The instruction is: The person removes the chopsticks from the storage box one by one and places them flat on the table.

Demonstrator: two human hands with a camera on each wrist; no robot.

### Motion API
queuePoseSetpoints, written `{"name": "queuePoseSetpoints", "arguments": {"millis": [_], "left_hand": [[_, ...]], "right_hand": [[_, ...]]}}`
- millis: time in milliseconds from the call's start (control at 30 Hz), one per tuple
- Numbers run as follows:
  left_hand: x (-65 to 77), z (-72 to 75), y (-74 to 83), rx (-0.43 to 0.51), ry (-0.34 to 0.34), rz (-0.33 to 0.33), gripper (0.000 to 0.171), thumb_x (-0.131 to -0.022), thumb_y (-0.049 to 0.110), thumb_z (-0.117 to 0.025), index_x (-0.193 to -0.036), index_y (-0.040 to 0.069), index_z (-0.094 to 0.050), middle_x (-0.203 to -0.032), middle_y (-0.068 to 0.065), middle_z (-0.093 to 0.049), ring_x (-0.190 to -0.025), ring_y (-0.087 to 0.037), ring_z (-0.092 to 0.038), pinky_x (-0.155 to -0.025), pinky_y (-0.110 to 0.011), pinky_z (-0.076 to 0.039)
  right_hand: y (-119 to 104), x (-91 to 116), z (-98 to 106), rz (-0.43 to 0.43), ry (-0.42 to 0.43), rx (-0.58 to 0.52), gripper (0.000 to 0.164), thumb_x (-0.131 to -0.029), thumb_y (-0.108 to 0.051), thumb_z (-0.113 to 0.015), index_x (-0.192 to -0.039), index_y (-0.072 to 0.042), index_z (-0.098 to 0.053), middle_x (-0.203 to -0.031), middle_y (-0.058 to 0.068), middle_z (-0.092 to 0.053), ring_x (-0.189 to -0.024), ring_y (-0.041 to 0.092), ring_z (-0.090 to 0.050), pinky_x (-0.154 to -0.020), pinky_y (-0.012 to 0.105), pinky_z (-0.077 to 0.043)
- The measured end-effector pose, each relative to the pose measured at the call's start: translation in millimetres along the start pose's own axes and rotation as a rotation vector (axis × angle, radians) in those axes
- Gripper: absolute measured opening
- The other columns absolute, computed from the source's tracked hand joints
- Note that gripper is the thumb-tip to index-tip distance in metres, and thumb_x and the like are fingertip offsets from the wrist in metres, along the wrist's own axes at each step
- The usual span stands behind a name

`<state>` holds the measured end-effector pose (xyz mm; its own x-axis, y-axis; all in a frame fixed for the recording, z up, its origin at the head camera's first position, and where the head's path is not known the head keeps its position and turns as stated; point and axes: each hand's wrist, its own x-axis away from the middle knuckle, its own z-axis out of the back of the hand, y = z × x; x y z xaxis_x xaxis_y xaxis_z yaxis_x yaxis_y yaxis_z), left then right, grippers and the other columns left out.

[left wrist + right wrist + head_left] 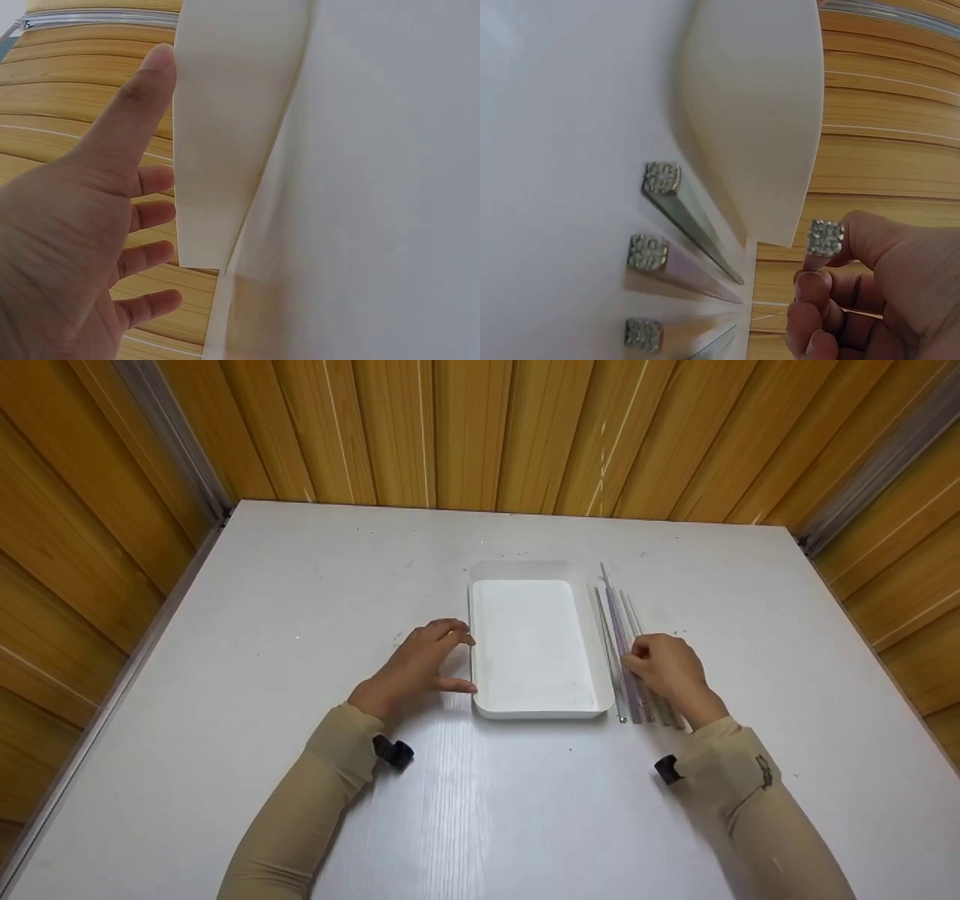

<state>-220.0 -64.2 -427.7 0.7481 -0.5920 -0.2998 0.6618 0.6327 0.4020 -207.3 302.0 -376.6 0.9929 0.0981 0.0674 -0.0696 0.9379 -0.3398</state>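
Observation:
A white rectangular tray [544, 715] sits on the table. My left hand [416, 664] is at its left side, thumb and fingers spread along the wall, the thumb tip at the rim in the left wrist view. To the right of the tray, my right hand [671, 666] pinches a chopstick [825, 238] with a square, glittery silver end, raised above the others. Below it several chopsticks lie side by side on the table, among them a greenish one [697, 225], a purple one [694, 274] and an orange-tinted one [694, 330]. My hand partly hides them in the head view.
The white table [300, 585] reaches back to a wood-patterned wall [465, 435], with similar panels at both sides. Small dark specks dot the tabletop. Beige sleeves [300, 802] cover both forearms, each with a black wrist device [394, 751].

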Motion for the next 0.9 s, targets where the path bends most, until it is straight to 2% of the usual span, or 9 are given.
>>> {"name": "queuePoseSetpoints", "arguments": {"millis": [200, 433, 900], "left_hand": [[-0.6, -1.4, -1.4, -0.021, 0.008, -0.015, 0.067, -0.071, 0.05, -0.078, -0.119, 0.009, -0.058, -0.135, -0.009, -0.054, -0.131, -0.028, -0.047, -0.105, -0.05, -0.043], [-1.0, -1.6, -0.6, -0.026, 0.006, -0.016, 0.067, -0.072, 0.051, -0.077, -0.12, 0.009, -0.057, -0.136, -0.008, -0.053, -0.132, -0.028, -0.046, -0.106, -0.05, -0.043], [-1.2, -0.3, 2.8, -0.025, 0.021, -0.029, 0.066, -0.072, 0.051, -0.076, -0.12, 0.01, -0.058, -0.136, -0.009, -0.054, -0.132, -0.028, -0.046, -0.104, -0.051, -0.044]], "right_hand": [[11, 2, 2, -0.029, -0.001, -0.005, 0.018, -0.084, -0.019, -0.052, -0.074, -0.007, -0.06, -0.066, 0.003, -0.057, -0.059, 0.015, -0.048, -0.049, 0.024, -0.036], [21, 5, 2, -0.07, -0.018, 0.007, 0.018, -0.087, -0.019, -0.054, -0.074, -0.008, -0.059, -0.067, 0.003, -0.057, -0.061, 0.017, -0.049, -0.05, 0.024, -0.036], [36, 6, 2, -0.087, -0.031, 0.027, 0.019, -0.089, -0.02, -0.054, -0.075, -0.007, -0.058, -0.07, 0.005, -0.058, -0.065, 0.018, -0.05, -0.053, 0.025, -0.036]]}}
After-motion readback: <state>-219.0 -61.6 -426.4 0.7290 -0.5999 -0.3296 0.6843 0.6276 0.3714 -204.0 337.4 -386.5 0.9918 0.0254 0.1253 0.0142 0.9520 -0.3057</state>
